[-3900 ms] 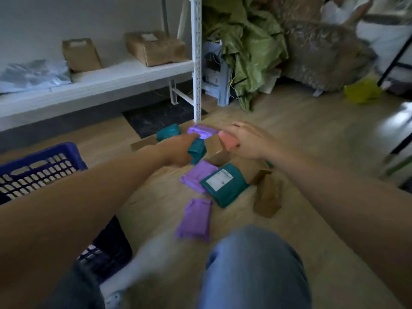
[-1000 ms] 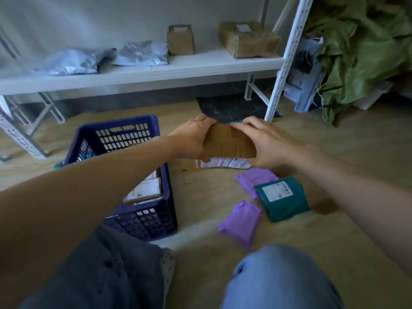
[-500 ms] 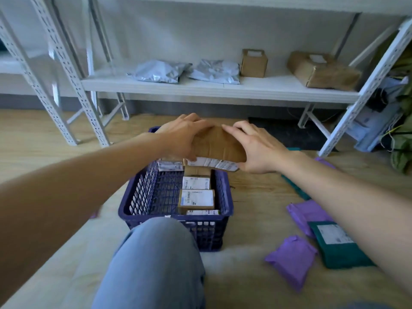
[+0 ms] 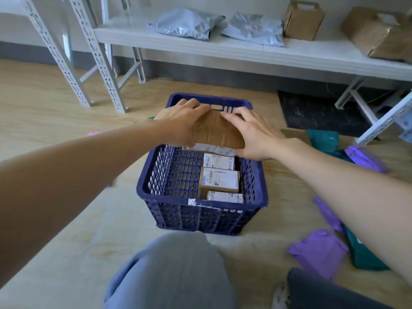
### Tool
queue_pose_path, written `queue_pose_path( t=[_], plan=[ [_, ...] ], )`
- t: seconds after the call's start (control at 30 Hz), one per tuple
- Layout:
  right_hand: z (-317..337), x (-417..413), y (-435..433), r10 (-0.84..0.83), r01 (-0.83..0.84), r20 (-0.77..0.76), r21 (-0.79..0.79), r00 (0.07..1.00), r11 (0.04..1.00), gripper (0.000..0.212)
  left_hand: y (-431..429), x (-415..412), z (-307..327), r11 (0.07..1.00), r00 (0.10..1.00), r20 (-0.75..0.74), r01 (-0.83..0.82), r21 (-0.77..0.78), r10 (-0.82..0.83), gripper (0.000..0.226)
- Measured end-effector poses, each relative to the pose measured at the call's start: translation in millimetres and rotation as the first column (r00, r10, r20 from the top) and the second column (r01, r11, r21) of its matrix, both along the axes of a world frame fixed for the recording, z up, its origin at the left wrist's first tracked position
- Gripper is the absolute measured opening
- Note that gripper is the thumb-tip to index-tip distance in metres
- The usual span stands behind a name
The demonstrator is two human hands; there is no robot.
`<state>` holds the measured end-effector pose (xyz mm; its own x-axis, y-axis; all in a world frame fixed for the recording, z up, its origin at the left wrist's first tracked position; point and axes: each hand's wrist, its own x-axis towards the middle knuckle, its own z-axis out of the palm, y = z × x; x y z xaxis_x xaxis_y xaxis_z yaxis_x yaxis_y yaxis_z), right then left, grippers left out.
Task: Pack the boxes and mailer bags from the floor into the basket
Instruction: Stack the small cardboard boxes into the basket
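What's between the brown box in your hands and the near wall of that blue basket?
Three labelled boxes lie in a row inside the basket, along its right side, between the brown box and the near wall. The head view shows this.

Cardboard box (image 4: pixel 217 130) hides the far end of the basket (image 4: pixel 200 219). Labels (image 4: pixel 219 178) inside are too small to read. Right forearm (image 4: pixel 334 186) covers part of the teal mailer (image 4: pixel 365 259). Shelf box (image 4: pixel 379 32) is cut off by the right edge.

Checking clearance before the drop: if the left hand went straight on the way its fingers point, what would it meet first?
Probably the far rim of the blue basket, just past the left hand gripping the cardboard box. Depth is unclear: if the hand is above the rim, it would pass over it.
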<state>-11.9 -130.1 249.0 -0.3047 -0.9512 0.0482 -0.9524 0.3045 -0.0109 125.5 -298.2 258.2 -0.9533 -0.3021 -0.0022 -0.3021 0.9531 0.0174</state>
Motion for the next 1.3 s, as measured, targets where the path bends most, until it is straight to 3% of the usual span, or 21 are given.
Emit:
queue_pose_path(
  t=[0.33, 0.6, 0.97, 1.3],
  plan=[
    [-80.4, -34.8, -77.9, 0.004, -0.006, 0.038, 0.038, 0.999, 0.999, 0.103, -65.9, -38.8, -74.2, 0.997, 0.998, 0.032, -0.057, -0.045, 0.058, 0.09],
    [-143.3, -68.8, -138.0, 0.041, -0.039, 0.063, -0.02, 0.997, 0.999, 0.103, -116.4, -74.1, -112.2, 0.99, 0.991, 0.095, -0.088, -0.109, 0.099, 0.086],
    [-208.6, -123.9, -170.7, 0.016, -0.017, 0.16, 0.007, 0.987, 1.0, 0.103, -149.0, -134.7, -145.7, 0.984, 0.974, 0.221, -0.011, -0.18, 0.052, 0.085],
    [-221.9, -137.1, -176.9, 0.071, -0.092, 0.186, 0.11, 0.98, 0.99, 0.098, -161.4, -138.9, -176.1, 0.996, 0.957, 0.279, -0.083, -0.012, 0.083, 0.089]
  ],
)
